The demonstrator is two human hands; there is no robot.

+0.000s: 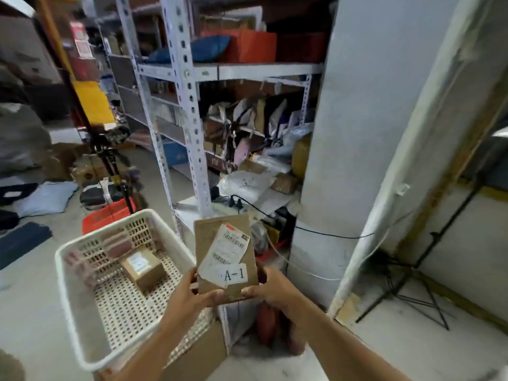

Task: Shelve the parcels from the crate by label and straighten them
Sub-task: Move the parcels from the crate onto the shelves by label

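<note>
From the head view, the left hand (189,294) and right hand (270,288) are pinching the flat cardboard parcel (224,259) marked A-1 by its lower corners, above the white crate (82,273); it is looking light and stiff, its edges giving good purchase, while the grey shelving (192,133) ahead is looking crammed, leaving little room

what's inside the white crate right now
One small brown box with a white label lies on the white crate's perforated floor. The left arm covers the crate's near right corner, so anything there is hidden.

A-1 parcel (224,257) above crate (82,306)
</note>
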